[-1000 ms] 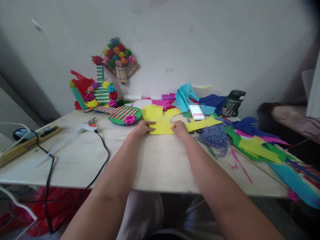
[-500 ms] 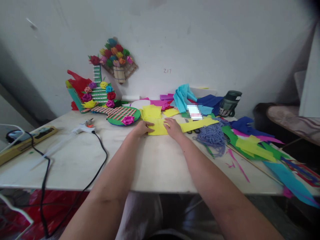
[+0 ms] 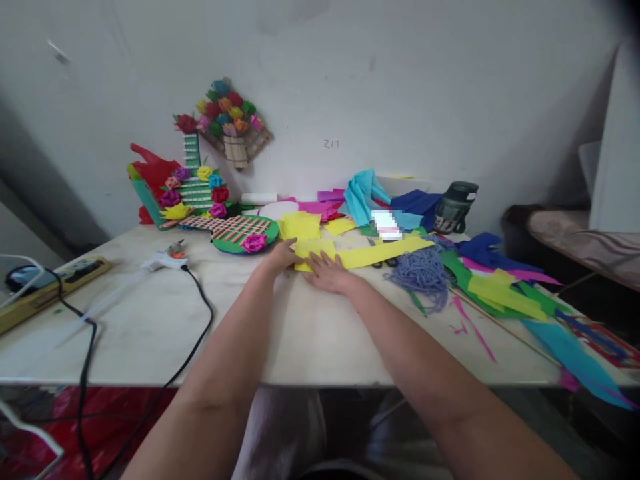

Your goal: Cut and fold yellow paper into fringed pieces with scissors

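Observation:
A long yellow crepe paper strip (image 3: pixel 383 255) lies across the table, its right end reaching toward a tangle of blue-grey yarn (image 3: pixel 421 270). At the strip's left end, my left hand (image 3: pixel 283 256) is closed on the paper's edge; the fingertips are partly hidden. My right hand (image 3: pixel 327 272) lies flat over the strip's lower edge with its fingers spread. Just behind the hands is another yellow paper piece (image 3: pixel 301 225). Dark scissor handles (image 3: pixel 386 262) show partly under the strip.
Left of my hands lie a green guitar-shaped craft (image 3: pixel 245 233) and a glue gun (image 3: pixel 167 259) with a black cord. A power strip (image 3: pixel 83 283) is at far left. Coloured paper (image 3: pixel 505 293) covers the right side, and a dark bottle (image 3: pixel 456 207) stands behind.
My right hand has slid left and toward me along the strip, and its fingers have spread flat. My left hand stays at the strip's left end. The view has shifted slightly.

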{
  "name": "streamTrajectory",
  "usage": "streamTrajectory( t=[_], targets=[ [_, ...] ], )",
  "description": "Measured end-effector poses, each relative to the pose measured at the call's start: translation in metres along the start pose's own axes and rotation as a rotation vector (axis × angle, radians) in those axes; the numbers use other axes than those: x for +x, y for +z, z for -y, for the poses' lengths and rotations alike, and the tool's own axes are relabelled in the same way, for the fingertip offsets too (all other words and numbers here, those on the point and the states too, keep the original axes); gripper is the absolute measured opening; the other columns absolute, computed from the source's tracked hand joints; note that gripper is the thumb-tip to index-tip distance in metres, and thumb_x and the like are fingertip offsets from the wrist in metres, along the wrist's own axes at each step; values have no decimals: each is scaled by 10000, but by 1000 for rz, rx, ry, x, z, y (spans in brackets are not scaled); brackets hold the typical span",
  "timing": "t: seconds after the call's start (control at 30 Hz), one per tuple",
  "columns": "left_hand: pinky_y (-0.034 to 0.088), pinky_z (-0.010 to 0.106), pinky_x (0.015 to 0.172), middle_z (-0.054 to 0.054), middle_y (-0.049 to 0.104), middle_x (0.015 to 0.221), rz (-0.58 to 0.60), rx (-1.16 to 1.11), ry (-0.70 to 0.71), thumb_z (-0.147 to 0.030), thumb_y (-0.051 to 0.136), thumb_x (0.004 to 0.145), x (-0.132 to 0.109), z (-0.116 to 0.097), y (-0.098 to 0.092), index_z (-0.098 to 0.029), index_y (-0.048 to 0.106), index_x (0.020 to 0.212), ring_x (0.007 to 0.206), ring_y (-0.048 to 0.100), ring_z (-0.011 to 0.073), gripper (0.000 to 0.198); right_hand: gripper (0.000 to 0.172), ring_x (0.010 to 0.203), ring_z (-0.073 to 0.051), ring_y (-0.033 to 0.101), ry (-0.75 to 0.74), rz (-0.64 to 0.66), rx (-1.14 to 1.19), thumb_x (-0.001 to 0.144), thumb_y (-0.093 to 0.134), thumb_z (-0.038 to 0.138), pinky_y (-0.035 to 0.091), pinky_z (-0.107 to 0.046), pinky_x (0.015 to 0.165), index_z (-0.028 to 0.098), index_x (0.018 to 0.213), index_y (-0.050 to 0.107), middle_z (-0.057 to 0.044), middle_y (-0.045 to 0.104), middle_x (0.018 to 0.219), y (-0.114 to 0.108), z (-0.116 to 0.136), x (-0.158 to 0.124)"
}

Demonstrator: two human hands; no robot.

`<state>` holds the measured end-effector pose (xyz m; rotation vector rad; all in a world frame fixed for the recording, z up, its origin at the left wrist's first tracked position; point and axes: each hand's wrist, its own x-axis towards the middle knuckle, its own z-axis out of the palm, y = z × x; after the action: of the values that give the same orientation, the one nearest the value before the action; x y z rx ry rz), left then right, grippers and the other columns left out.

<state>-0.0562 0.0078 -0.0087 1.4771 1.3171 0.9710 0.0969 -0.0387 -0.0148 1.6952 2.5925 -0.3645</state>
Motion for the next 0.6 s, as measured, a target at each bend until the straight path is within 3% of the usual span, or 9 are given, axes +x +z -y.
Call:
streamTrajectory(
  t=[0.17,0.33,0.43,0.6],
  targets=[
    [380,267,609,88,596,756,-240,181,-78,-300,739,522,3,-4,5,-95,497,1155,752,567,214,708,692,1319,-237,-94,-12,-1,1,814,146,579,-50,-509,1018,218,1399,64,33,-33,1457,0,1,-2],
    [367,334,711,193,588,979,-378,505,-140,-393,718,520,-3,-10,15,-127,583,920,972,519,323,499,696,1320,-242,-86,-21,-11,11,815,145,580,-53,-499,1020,212,1399,61,16,-25,1459,0,0,-3],
    [365,344,732,195,576,1019,-400,618,-108,-349,697,563,-7,-11,20,-140,543,975,983,522,315,487,709,1321,-234,-85,-16,-12,18,814,141,582,-54,-490,1023,195,1400,43,8,-25,1458,0,0,-3],
    [376,340,741,161,577,1032,-329,773,-27,-338,622,657,-10,-10,22,-179,489,1039,972,535,291,435,689,1325,-188,-69,12,-33,72,834,80,544,-32,-435,1044,151,1400,64,-10,-7,1459,3,-5,3]
  ],
)
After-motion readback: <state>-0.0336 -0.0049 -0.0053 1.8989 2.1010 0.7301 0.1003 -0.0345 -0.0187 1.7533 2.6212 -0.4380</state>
